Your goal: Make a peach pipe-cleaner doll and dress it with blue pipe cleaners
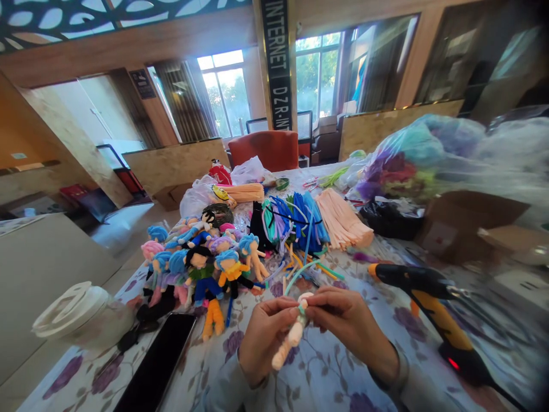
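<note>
Between my two hands is a small pale-peach doll body (295, 332) of twisted fuzzy pipe cleaner, its lower end pointing down toward me. My left hand (268, 332) pinches it from the left with thumb and fingers. From the right, my right hand (343, 320) pinches it near the top. A mint-green pipe cleaner (299, 278) wraps the body at my fingertips, and its long free end curves up and away to the right. My fingers partly cover the doll's upper part.
Finished pipe-cleaner dolls (199, 263) are heaped at the left. Behind my hands lie bundles of blue pipe cleaners (315, 214) and peach pipe cleaners (343, 220). A black phone (158, 363) and white lidded container (81, 317) are left; a yellow-black glue gun (441, 320) with a red light stands right, near cardboard boxes (467, 220).
</note>
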`<state>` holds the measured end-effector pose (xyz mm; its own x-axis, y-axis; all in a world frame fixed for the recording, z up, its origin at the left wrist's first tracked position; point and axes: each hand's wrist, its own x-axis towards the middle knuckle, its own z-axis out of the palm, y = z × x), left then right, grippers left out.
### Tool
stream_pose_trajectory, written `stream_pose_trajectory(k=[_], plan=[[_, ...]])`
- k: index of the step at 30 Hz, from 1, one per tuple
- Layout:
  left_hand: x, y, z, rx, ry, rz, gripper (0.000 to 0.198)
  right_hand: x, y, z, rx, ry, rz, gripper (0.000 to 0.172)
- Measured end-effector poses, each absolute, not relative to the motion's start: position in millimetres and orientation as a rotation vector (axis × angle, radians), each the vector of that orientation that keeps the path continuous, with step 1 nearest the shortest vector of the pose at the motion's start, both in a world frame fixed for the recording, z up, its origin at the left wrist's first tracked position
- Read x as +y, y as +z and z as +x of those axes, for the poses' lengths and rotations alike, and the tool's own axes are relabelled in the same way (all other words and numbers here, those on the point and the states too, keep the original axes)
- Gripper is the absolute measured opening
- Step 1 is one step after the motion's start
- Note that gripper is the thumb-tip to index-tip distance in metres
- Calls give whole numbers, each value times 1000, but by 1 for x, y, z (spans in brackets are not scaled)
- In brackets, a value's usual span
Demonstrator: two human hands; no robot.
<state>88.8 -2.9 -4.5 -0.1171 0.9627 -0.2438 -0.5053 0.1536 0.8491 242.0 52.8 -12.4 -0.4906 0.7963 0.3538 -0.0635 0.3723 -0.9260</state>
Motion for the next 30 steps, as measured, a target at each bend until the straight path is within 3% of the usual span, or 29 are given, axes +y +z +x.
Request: stream_pose_trajectory(k=[10, 20, 30], plan=[[-5, 3, 83, 989, 1360, 725, 13, 48, -8, 242, -1661, 1478, -593, 11], [-5, 3, 80, 1049, 1352, 843, 10, 47, -7, 242, -1700, 1464, -634, 10], [-6, 1, 81, 1073, 1376, 943, 10, 51, -10, 244, -1671, 1538, -583, 19]])
